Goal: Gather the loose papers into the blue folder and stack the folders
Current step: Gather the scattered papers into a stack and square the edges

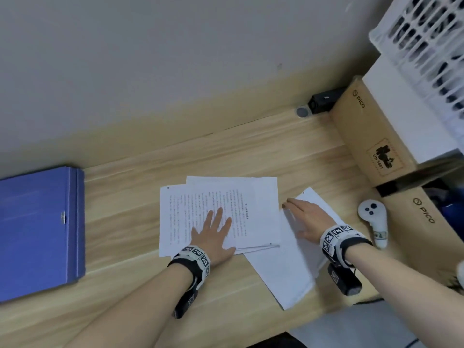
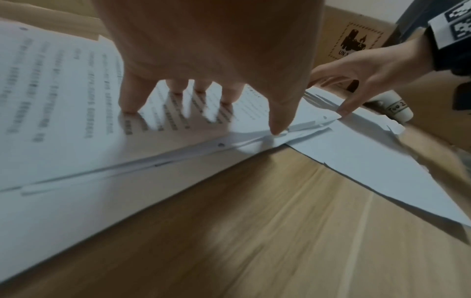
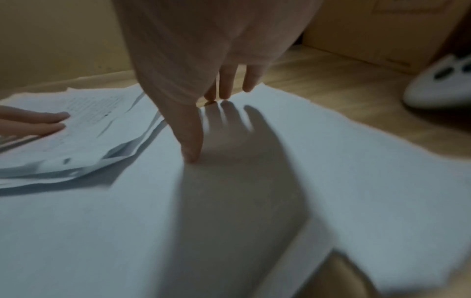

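A wooden tabletop [image 1: 263, 151] against a plain wall: the left hand [image 1: 213, 234] lies flat, fingers spread, on the printed papers [image 1: 251, 197] at mid-tabletop, while the right hand [image 1: 305, 219], fingers straight, presses blank sheets [image 1: 283, 270] just beside them. The blue folders [image 1: 35, 229] sit closed at the left edge, well apart. Gathering looks barely begun; filing and stacking remain.
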Demonstrator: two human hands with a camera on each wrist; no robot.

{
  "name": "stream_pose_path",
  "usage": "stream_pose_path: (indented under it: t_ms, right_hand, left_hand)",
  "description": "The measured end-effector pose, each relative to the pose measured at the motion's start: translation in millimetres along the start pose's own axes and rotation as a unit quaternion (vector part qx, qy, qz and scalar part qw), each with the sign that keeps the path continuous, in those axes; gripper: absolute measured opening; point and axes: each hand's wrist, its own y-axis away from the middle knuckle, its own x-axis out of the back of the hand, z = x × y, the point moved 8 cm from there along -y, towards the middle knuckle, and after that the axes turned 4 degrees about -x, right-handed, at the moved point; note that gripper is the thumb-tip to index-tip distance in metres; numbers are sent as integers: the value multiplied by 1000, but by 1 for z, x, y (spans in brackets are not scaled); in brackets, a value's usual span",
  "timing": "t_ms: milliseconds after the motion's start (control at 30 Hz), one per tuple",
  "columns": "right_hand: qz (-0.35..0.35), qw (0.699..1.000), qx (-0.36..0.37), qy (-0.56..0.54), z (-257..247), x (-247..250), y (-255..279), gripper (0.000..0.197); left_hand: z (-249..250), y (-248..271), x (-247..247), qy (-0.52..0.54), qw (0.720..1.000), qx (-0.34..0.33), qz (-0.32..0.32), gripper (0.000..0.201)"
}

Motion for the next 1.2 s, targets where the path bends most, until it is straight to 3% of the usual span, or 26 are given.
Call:
stream_pose_path:
  t_ms: [100, 200, 267, 367, 467, 533, 633, 733, 867, 933, 1000, 1066, 1133, 1200]
  right_hand:
    - [-19, 999, 5, 46, -5, 8, -12, 92]
    - [-5, 997, -3, 80, -9, 17, -16, 71]
    - [-16, 995, -11, 102, -10, 18, -16, 57]
    - [-50, 990, -11, 128, -13, 13, -14, 51]
    - [-73, 990, -32, 113, -18, 12, -13, 45]
    - [-74, 991, -78, 74, -15, 20, -14, 30]
    - [-5, 990, -137, 33, -4, 52, -16, 12]
    - [92, 984, -154, -11, -6, 100, -17, 9]
    - [159, 981, -81, -78, -48, 148, -20, 18]
    - [173, 979, -18, -104, -79, 158, -22, 23]
    - [168, 977, 58, -116, -116, 161, -23, 19]
    - [159, 969, 150, -116, -157, 160, -21, 20]
    - [160, 959, 218, -81, -187, 154, -17, 26]
    - [171, 955, 237, -54, -203, 146, -17, 28]
  left_hand:
    - [-12, 7, 5, 18, 1000, 15, 12, 72]
    - [-21, 18, 3, 19, 999, 46, 17, 71]
    - [-28, 24, 4, -10, 997, 70, 19, 71]
    - [-36, 30, 12, -79, 991, 106, 36, 72]
    - [-40, 33, 18, -99, 984, 134, 60, 72]
    - [-41, 31, 18, -82, 983, 145, 74, 72]
    - [-40, 29, 20, -61, 983, 148, 85, 72]
    - [-38, 30, 19, -33, 986, 145, 71, 72]
    - [-43, 36, 22, 61, 989, 126, 50, 69]
    - [-56, 40, 25, 161, 978, 124, 47, 62]
    - [-73, 51, 35, 329, 931, 129, 86, 51]
    - [-98, 69, 49, 515, 828, 152, 162, 37]
    - [-123, 88, 54, 643, 717, 181, 198, 44]
    - [-136, 106, 54, 711, 659, 173, 176, 60]
